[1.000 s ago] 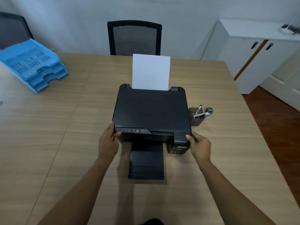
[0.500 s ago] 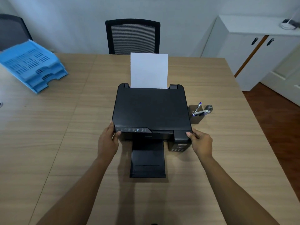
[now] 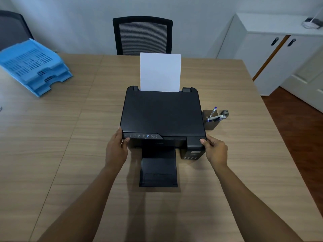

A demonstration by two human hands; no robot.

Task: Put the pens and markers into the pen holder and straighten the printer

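A black printer (image 3: 162, 112) sits in the middle of the wooden table (image 3: 70, 154), squared to the table edges, with a white sheet (image 3: 160, 72) standing in its rear feed and its output tray (image 3: 158, 170) extended toward me. My left hand (image 3: 116, 149) grips the printer's front left corner. My right hand (image 3: 215, 151) grips its front right corner. Just right of the printer stands a brown pen holder (image 3: 211, 124) with pens and a marker (image 3: 212, 114) sticking out of it.
A stack of blue paper trays (image 3: 35, 67) lies at the table's far left. A black mesh chair (image 3: 142, 36) stands behind the table. A small grey object (image 3: 224, 113) sits beside the holder. A white cabinet (image 3: 272, 49) stands at the right.
The printer has turned slightly between my hands and now sits straighter on the table. Both hands kept their hold on its front corners.
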